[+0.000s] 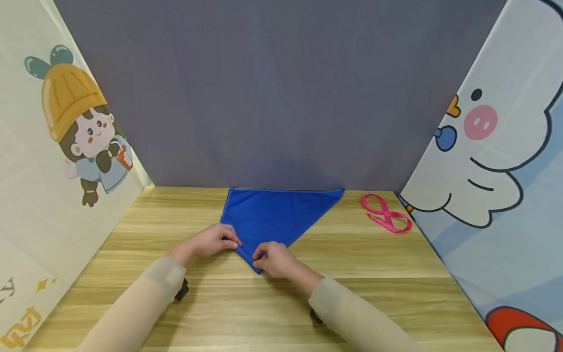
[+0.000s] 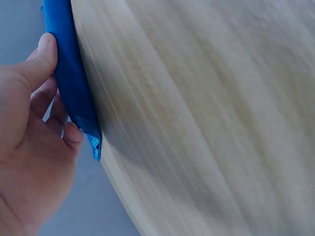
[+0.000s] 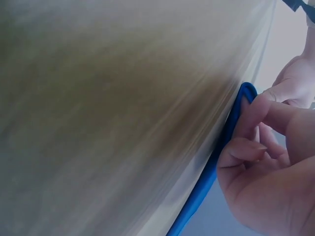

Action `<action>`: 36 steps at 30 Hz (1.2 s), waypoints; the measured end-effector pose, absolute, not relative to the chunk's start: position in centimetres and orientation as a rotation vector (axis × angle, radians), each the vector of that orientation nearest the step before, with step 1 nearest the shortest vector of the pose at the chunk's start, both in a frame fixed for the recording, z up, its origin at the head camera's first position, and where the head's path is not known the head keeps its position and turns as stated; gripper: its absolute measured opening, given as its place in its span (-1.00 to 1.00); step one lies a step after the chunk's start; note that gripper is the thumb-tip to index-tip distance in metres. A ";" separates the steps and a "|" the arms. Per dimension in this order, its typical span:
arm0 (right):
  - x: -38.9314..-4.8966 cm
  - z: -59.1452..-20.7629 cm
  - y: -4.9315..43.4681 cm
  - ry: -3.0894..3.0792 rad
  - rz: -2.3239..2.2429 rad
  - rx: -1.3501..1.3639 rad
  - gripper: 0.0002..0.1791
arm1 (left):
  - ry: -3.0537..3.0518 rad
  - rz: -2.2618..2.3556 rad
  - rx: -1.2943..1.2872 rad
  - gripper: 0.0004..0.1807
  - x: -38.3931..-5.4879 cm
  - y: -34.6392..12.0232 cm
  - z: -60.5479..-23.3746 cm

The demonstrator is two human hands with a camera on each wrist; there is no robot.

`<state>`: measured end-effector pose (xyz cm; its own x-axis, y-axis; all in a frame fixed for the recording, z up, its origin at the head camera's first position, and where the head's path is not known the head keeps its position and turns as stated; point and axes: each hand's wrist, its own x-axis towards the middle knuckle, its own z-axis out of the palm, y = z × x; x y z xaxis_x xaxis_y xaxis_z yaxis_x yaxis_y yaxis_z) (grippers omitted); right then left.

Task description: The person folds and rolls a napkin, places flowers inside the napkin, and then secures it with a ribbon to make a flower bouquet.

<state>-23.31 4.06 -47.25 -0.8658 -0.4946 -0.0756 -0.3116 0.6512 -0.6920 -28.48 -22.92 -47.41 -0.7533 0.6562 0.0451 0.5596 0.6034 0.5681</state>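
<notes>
A blue cloth lies on the wooden table in a rough triangle, its straight far edge along the back and a corner pointing toward me. My left hand is at its near-left edge, thumb and curled fingers pinching the folded rim, which also shows in the left wrist view as a blue cloth strip. Close by, my right hand holds the edge near the front corner between thumb and fingers. The right wrist view has the cloth bent in a narrow loop at the fingertips of the right hand.
A pink ribbon lies in a loose figure-eight at the right of the wooden table. A grey panel rises behind the table. White printed panels with cartoon figures stand along the left and right sides.
</notes>
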 end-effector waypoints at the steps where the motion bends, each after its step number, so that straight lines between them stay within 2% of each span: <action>1: -23.3 -47.3 4.1 2.592 -1.057 -0.630 -0.94 | 2.662 0.847 1.000 -0.81 -28.6 -22.8 -47.4; 4: -23.4 -47.4 4.3 2.538 -1.130 -0.593 -0.89 | 2.669 0.821 0.935 -0.82 -28.8 -22.4 -47.3; 12: -23.8 -47.5 4.7 2.481 -1.156 -0.563 -0.91 | 2.657 0.864 0.766 -0.94 -29.0 -21.1 -46.9; 17: -23.9 -47.3 4.8 2.504 -1.116 -0.547 -0.91 | 2.758 0.780 0.817 -0.87 -29.0 -20.6 -47.0; 29: -23.9 -47.5 4.7 2.652 -0.977 -0.693 -0.87 | 2.725 0.864 0.964 -0.91 -29.2 -20.9 -47.6; 36: -23.6 -47.4 4.3 2.715 -0.880 -0.799 -0.83 | 2.672 0.849 0.988 -0.86 -29.0 -21.8 -47.5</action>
<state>-23.62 4.31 -47.39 -0.8402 -0.5423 -0.0030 -0.4374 0.6810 -0.5873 -28.96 -21.84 -47.49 -0.7664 0.6412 0.0378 0.5453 0.6185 0.5658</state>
